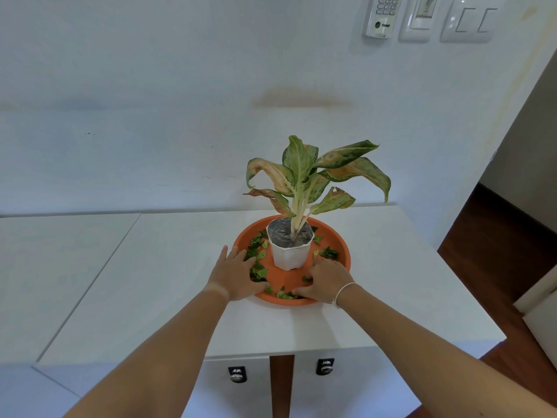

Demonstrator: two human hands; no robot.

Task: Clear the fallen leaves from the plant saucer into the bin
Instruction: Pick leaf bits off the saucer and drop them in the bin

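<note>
An orange plant saucer (pixel 342 251) sits on a white table, with a white pot (pixel 290 254) and its leafy plant (pixel 304 176) standing in the middle. Several small green leaf pieces (pixel 258 271) lie scattered in the saucer around the pot. My left hand (pixel 236 274) rests flat on the saucer's left rim, fingers straight, touching some leaves. My right hand (pixel 324 280) lies over the saucer's front right part with fingers curled down onto leaf pieces; whether it holds any is hidden. No bin is in view.
The white table (pixel 168 282) reaches left and toward me, its front edge near drawers with two round locks (pixel 325 367). A wall with a remote holder and switches (pixel 468 21) stands behind. Brown wooden floor (pixel 497 251) lies to the right.
</note>
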